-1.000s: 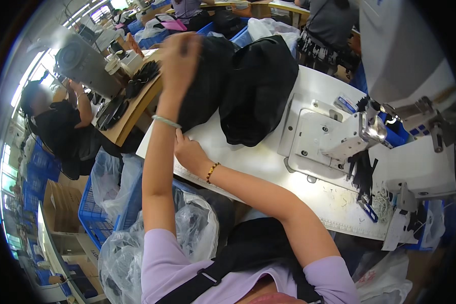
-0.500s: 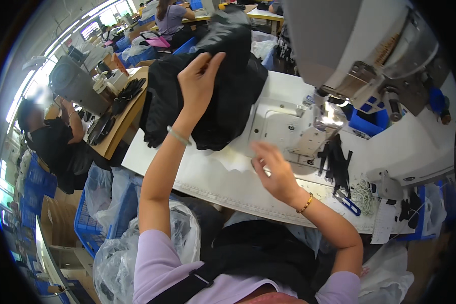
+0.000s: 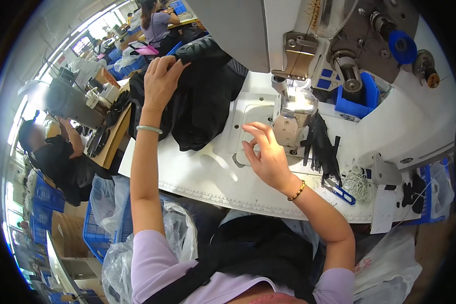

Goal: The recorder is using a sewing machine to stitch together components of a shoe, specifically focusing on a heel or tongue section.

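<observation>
Mostly right of L fingers (image 3: 162, 66), blk fabric (image 3: 202, 109), edge prob. pinched; R fingers (image 3: 262, 130) parted, off it.

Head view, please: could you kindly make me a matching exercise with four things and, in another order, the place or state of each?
Things:
1. Left hand
2. Right hand
3. Tangled pale cord
4. Black strips

Places or states:
A. Just right of the blue-handled snips
B. At the black fabric
C. Bunched beside the lit part of the sewing machine
D. Thumb and fingers apart, holding nothing

Pairs: 1-B, 2-D, 3-A, 4-C
</observation>
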